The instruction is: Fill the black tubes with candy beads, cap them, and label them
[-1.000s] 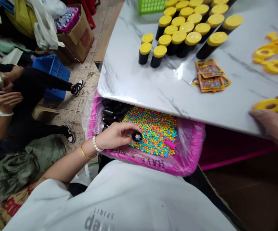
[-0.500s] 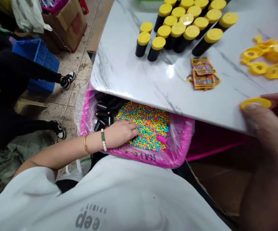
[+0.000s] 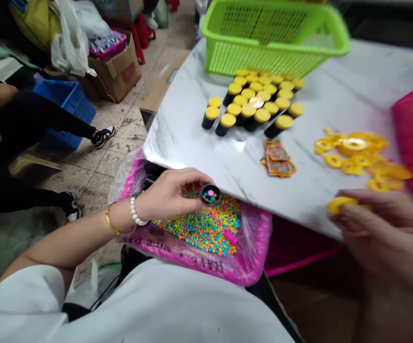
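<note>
Okay, so from where I'm standing, starting at the left: somebody in dark trousers (image 3: 49, 112) is sitting off to the side. Next in is the worker's left hand (image 3: 172, 193), thumb and fingers pinched round a little black tube (image 3: 210, 186) just below the mouth. The tube is above the pink bin (image 3: 263, 238), close by the table edge, open end showing, with a few candy beads in it.

I'd guess it's feather-light, stiff plastic, kinda slick on the outside. Hold it by the side wall near the rim like this and leave the mouth clear; tilt too far and those beads (image 3: 199, 233) would roll right out. Don't think it'd crack easily, though.

Further along, the capped tubes (image 3: 262, 116) stand bunched on the table (image 3: 178, 131), then a small stack of packets (image 3: 278, 159), probably floppy and slidey, so best lifted by an edge. Past that is a heap of yellow plastic pieces (image 3: 356, 152), likely light but easy to tangle.

Far right, the right hand (image 3: 381, 228) has one yellow piece (image 3: 338, 205) nipped in the fingertips over the table edge. Too blurry to tell its exact shape; I'd grab it by the outer edge.
</note>
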`<state>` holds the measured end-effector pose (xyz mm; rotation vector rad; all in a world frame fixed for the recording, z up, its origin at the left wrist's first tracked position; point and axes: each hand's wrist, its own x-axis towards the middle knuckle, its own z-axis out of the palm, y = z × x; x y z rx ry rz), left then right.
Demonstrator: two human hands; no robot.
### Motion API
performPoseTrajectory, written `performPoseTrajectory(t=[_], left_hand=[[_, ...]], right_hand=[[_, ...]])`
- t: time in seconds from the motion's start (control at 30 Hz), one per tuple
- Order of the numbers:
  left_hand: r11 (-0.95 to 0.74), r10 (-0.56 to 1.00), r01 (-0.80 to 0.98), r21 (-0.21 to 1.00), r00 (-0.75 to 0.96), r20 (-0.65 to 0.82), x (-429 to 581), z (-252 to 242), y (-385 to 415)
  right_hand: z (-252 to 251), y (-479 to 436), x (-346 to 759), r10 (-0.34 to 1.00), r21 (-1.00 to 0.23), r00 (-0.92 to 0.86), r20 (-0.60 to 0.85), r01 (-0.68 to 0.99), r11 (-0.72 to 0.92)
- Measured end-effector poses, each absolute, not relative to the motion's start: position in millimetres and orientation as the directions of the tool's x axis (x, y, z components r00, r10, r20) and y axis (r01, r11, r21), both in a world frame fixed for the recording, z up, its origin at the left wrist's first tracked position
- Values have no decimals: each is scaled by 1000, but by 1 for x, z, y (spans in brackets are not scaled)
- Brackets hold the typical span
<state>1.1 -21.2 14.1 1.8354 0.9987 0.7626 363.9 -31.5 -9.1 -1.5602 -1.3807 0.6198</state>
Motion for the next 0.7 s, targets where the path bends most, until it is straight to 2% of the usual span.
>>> performPoseTrajectory(t=[0.07,0.17,0.3,0.47,0.57,0.7], left_hand=[[-417,869,366,832,430,246,8,17,-3],[-533,838,457,712,402,369,16,10,25],[-511,854,584,631,431,293,20,-4,44],[-520,848,580,627,439,297,19,-5,42],[-525,845,593,610,453,286,20,-4,40],[-522,846,635,569,470,252,19,2,36]], right_hand=[[12,-28,334,985,-949,171,38,316,-18],[33,-17,296,999,-967,-38,-20,254,-9],[36,13,262,979,-990,-193,-69,136,-43],[23,48,225,928,-979,-312,-204,84,-187],[19,57,211,901,-956,-319,-294,91,-280],[17,57,207,893,-939,-293,-342,66,-338]])
